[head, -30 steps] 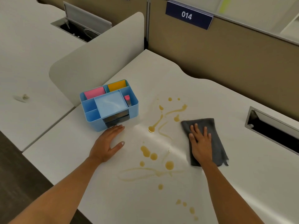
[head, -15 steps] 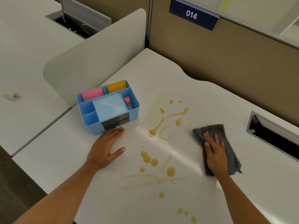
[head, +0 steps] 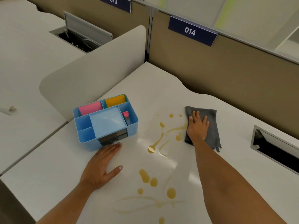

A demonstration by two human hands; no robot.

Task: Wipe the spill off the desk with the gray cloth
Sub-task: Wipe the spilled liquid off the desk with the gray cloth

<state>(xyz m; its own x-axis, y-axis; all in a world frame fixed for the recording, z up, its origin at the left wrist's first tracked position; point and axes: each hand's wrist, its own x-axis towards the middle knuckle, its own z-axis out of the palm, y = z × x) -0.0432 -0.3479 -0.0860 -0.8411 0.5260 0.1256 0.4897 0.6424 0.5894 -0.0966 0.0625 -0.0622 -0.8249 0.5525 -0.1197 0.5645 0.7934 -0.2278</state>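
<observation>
A yellow-brown spill of drops and streaks spreads across the middle of the white desk. The gray cloth lies flat at the spill's far right edge. My right hand presses palm-down on the cloth, fingers spread, its left edge touching a streak. My left hand rests flat on the desk, fingers apart, fingertips just in front of the blue organizer, holding nothing.
A blue desk organizer with pink and yellow pads stands left of the spill. A cable slot opens in the desk at the right. A white divider and tan partition walls bound the desk at left and back.
My right hand has slid the cloth away from me and leftward, up to the far streaks of the spill. My left hand has stayed in place. The camera has tilted.
</observation>
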